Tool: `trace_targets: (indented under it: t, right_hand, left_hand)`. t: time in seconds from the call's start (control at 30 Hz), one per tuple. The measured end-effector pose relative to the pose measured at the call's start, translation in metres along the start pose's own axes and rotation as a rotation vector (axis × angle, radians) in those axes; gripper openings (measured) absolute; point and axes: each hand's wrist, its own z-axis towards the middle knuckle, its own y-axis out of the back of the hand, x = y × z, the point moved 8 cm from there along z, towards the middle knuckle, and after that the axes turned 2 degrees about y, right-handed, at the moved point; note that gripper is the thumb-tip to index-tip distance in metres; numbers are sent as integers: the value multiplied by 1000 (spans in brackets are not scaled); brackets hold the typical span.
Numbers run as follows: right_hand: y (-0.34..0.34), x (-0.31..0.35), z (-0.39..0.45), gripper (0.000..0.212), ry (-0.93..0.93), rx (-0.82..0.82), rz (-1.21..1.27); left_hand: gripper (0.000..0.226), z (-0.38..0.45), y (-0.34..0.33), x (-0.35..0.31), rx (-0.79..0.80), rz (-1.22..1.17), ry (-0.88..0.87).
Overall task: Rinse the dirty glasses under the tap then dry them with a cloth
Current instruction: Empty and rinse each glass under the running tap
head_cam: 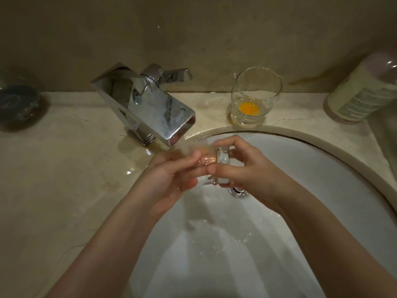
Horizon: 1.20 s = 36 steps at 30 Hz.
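Observation:
A clear glass point(222, 163) lies on its side under the running chrome tap point(159, 112), over the white sink point(311, 168). My right hand point(242, 171) grips its thick base, fingers and thumb curled round it. The fingers of my left hand point(171, 179) reach into the glass's open mouth, with the thumb on its outside. Water streams over the glass and splashes into the basin. A second glass point(253, 97), with orange residue at its bottom, stands upright on the counter behind the sink. No cloth is in view.
A marble counter point(64, 168) surrounds the sink, wet near the tap. A dark glass dish point(19, 104) sits at the far left. A labelled bottle point(365, 89) stands at the far right. The drain point(237, 191) shows below my right hand.

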Motion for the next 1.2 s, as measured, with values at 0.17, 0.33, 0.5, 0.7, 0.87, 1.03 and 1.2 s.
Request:
trace_targets:
  t: [0.17,0.33,0.5,0.7,0.87,1.03,1.2]
  right_hand:
    - [-5,-6,-2,31,-141,36,128]
    - [-2,-2,-2,30,-66,-16,50]
    - [4,5,-6,36,50,-21,25]
    - [2,4,-4,36,-39,-37,108]
    - [4,14,-7,42,59,-34,-68]
    - [1,3,-4,45,-69,-68,17]
    - [-8,-18,-9,34,-163,-140,392]
  left_hand:
    - [26,-3,-3,0,23,49,-13]
    - [40,-1,-2,-2,29,34,1]
    - [19,-3,-2,-3,78,29,30]
    - [19,0,-5,-9,68,41,34]
    - [36,2,-4,-2,78,32,93]
    - [38,0,-8,-4,82,66,47]
    - [31,-2,8,-13,-112,116,-192]
